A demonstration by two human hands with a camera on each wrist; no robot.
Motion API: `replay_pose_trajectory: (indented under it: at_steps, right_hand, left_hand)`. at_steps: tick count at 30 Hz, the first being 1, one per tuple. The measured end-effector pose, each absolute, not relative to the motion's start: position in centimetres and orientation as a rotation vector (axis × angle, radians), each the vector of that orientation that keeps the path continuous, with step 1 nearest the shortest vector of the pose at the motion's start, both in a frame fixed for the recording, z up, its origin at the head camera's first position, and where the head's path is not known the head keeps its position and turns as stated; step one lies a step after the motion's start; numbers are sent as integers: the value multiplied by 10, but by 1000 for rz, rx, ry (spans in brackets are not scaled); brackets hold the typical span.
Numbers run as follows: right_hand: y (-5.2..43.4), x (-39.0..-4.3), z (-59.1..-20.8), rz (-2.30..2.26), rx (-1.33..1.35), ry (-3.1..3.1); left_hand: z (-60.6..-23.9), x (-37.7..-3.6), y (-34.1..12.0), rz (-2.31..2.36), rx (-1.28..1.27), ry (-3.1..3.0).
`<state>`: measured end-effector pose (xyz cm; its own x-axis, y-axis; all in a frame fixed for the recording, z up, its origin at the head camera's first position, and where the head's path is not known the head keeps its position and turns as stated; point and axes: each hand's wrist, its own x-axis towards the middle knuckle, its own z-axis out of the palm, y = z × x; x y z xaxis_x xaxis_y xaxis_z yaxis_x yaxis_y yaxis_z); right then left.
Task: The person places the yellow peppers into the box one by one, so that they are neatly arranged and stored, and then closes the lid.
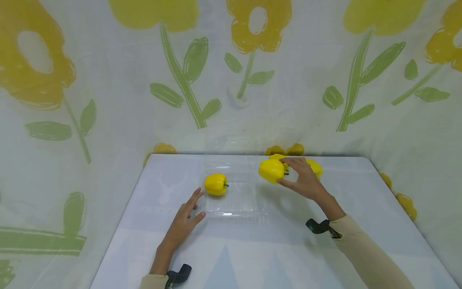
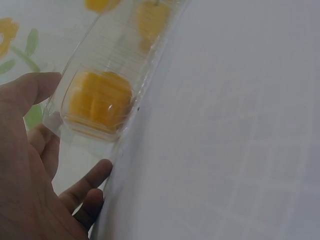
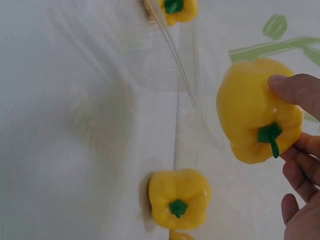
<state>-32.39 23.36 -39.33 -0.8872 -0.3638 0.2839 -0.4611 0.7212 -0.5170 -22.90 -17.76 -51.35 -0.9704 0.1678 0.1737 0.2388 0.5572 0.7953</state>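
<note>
My right hand (image 1: 282, 171) grips a yellow bell pepper (image 1: 270, 170) just above the table, to the right of a clear plastic tray (image 1: 234, 212). In the right wrist view this pepper (image 3: 252, 112) is stem-down between thumb and fingers (image 3: 297, 89). Inside the tray lies another yellow pepper (image 1: 215, 184), seen through its wall (image 2: 97, 102). My left hand (image 1: 195, 205) lies flat with straight fingers (image 2: 95, 177) touching the tray's front left corner. Behind my right hand a loose pepper (image 1: 316, 167) sits on the table, also seen below the held one (image 3: 178, 197).
The table (image 1: 252, 249) is covered in a white and pale blue cloth and hemmed in by a curtain (image 1: 108, 100) printed with yellow flowers on three sides. Bare cloth stretches in front of the tray and to the right of my right arm.
</note>
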Motion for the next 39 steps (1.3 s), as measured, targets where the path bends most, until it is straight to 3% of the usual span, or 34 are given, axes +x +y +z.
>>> replay_pose_trajectory:
  at_steps: [39]
  right_hand:
    - [168,-339,-416,950,882,-2781]
  left_hand:
    - [-512,-234,-178,-1383,-392,-2713]
